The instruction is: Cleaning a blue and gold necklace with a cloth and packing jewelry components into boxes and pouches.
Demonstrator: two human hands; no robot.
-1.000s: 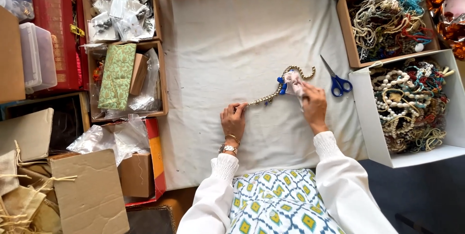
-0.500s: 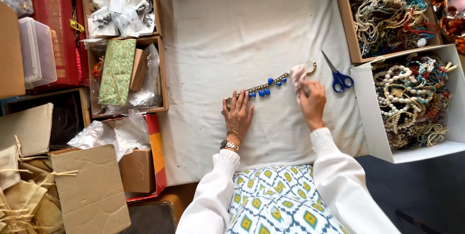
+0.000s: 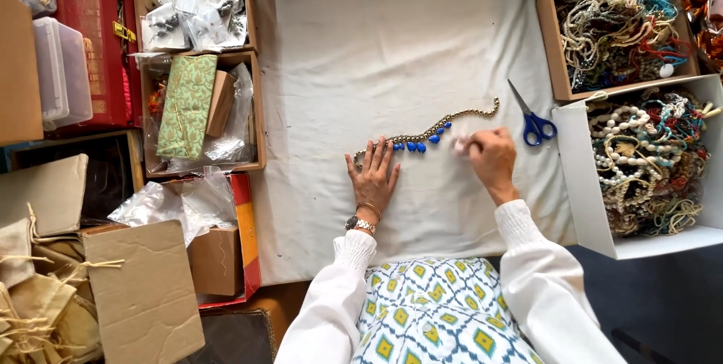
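A beaded necklace [image 3: 433,132] of gold beads with blue drops is laid out in a slanted line on the white cloth [image 3: 392,40] that covers the counter. Its lower end is pinned under the left hand [image 3: 374,178], which is pressed flat on the cloth with the fingers spread. The right hand [image 3: 490,158] is curled beside the strand, and a small pale scrap [image 3: 459,146] is pinched at its fingertips, just below the beads. Blue-handled scissors [image 3: 532,117] are set down near the right hand, apart from it. To the right, a white box [image 3: 576,183] and a cardboard box [image 3: 548,40] are filled with tangled bead strings. To the left, a cardboard tray [image 3: 256,108] is seen with a green pouch [image 3: 185,104] and clear bags inside.
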